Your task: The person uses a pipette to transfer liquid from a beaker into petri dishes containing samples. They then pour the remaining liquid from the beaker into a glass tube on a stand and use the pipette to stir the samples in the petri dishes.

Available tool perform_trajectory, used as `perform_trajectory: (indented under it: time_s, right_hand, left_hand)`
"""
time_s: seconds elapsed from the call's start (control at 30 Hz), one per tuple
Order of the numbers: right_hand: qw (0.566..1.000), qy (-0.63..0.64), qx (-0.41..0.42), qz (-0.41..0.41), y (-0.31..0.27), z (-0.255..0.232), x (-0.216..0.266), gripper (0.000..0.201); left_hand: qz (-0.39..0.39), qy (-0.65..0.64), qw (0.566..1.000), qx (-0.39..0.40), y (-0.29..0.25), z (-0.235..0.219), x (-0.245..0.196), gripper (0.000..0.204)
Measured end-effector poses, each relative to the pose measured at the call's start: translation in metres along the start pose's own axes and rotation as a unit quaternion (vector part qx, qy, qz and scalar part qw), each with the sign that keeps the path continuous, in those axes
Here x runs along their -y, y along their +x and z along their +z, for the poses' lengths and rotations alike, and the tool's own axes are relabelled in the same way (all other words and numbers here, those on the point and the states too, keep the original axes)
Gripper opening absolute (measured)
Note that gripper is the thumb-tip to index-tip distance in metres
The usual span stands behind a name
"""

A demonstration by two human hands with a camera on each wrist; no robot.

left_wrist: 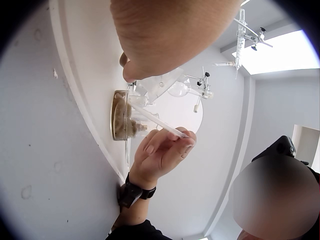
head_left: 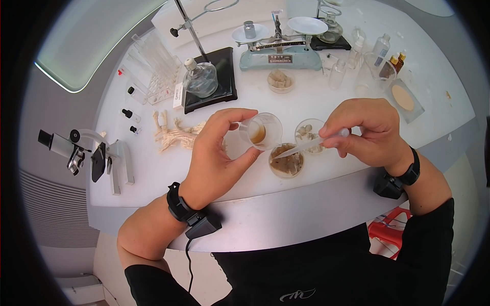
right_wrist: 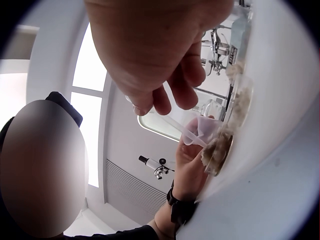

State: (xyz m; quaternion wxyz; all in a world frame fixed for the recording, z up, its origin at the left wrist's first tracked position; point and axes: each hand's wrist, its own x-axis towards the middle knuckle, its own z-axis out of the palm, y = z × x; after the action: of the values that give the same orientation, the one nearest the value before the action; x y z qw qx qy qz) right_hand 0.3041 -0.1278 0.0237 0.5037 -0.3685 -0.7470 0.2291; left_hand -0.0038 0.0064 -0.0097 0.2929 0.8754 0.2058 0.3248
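Note:
My left hand (head_left: 214, 153) grips a small clear plastic beaker (head_left: 273, 126), tipped on its side, with brown liquid pooled in it. Between thumb and fingers, my right hand (head_left: 365, 130) pinches a translucent plastic dropper (head_left: 301, 147). The dropper slants down to the left, its tip at a glass petri dish (head_left: 287, 176) of murky brown stuff. From the left wrist, brown lumps (left_wrist: 134, 129) show at the dish's opening. Right behind it sits a second petri dish (head_left: 309, 120) with pale lumps, partly covered by my right hand and the dropper.
Pale branching root-like pieces (head_left: 173, 133) lie left of my left hand. Behind stand a black-based stand (head_left: 224, 76), a glass spirit lamp (head_left: 200, 81) and a balance (head_left: 280, 58). A microscope (head_left: 97, 153) is far left; glassware and brown bottles (head_left: 393, 64) are back right.

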Motion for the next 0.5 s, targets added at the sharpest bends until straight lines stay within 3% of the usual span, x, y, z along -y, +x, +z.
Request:
perform_trajectory:
  time_s: [0.5]
  right_hand:
    - [1.000, 0.005, 0.004, 0.008, -0.0002, -0.0005, -0.0010, 0.011]
  left_hand:
    - [-0.001, -0.005, 1.000, -0.002, -0.0002, 0.0015, 0.0014, 0.057]
